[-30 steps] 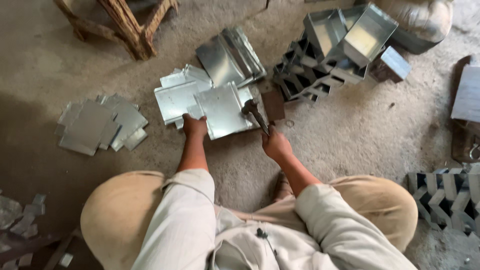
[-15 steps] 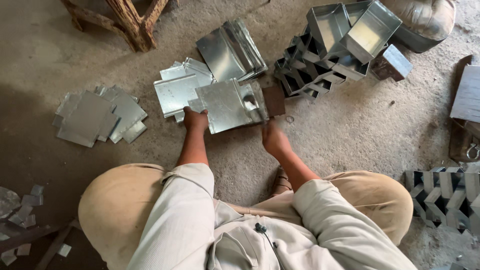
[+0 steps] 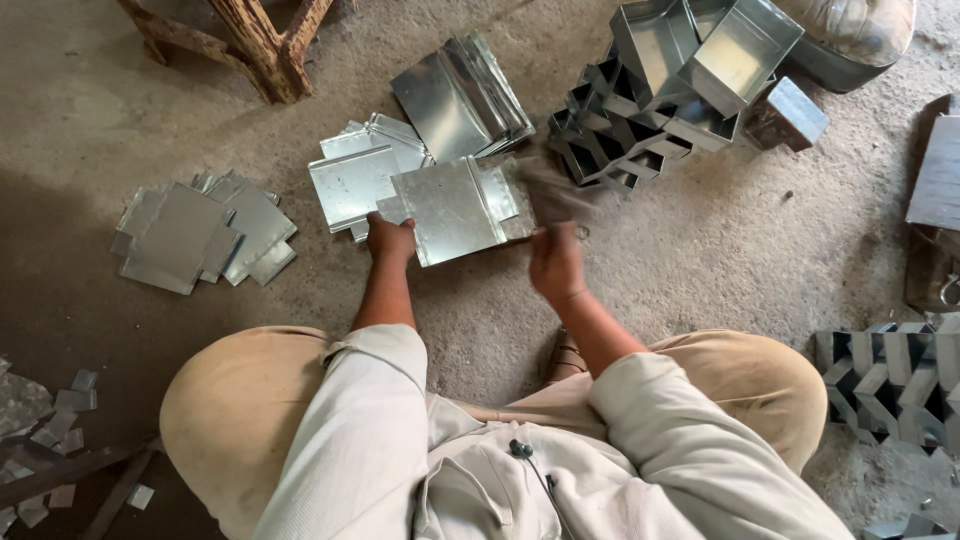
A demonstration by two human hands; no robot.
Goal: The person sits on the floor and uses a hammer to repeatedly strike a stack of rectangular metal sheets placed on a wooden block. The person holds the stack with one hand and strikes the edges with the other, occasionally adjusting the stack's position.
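Left of the metal sheet: a pile of cut sheets on the floor. Left hand pins the sheet's near-left corner, grip closed on it. Right hand, just right, closed around a blurred tool. Further right: stacked metal boxes.

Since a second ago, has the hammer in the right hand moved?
Yes. The hammer, a blur in the right hand, now lies across the metal sheet's right edge, nearer the stacked metal boxes.
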